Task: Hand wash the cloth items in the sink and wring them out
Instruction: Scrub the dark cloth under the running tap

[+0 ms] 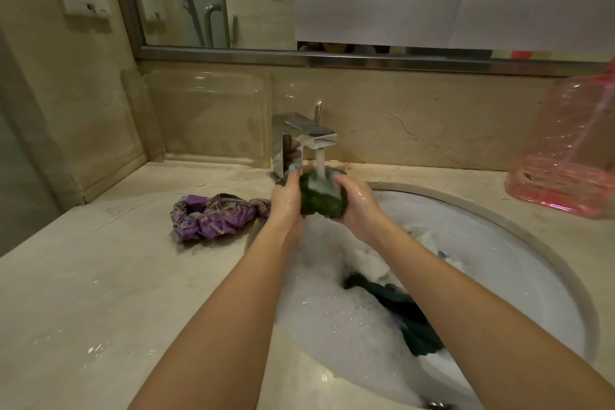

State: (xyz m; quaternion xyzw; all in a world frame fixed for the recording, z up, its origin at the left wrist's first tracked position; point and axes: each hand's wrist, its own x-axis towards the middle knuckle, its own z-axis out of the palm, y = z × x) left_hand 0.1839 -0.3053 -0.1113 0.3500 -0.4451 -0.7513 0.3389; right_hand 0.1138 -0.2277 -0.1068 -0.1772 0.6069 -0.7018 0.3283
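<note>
Sink: green cloth balled between left hand, right hand

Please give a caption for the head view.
Left hand and right hand hold a green cloth under the running faucet above the soapy sink.

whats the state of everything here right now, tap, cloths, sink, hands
faucet, running
green cloth, bunched, held under the faucet
left hand, holding the green cloth
right hand, holding the green cloth
purple cloth, crumpled on the counter, left of the sink
sink, full and foamy
dark cloth, partly submerged in the sink
</note>
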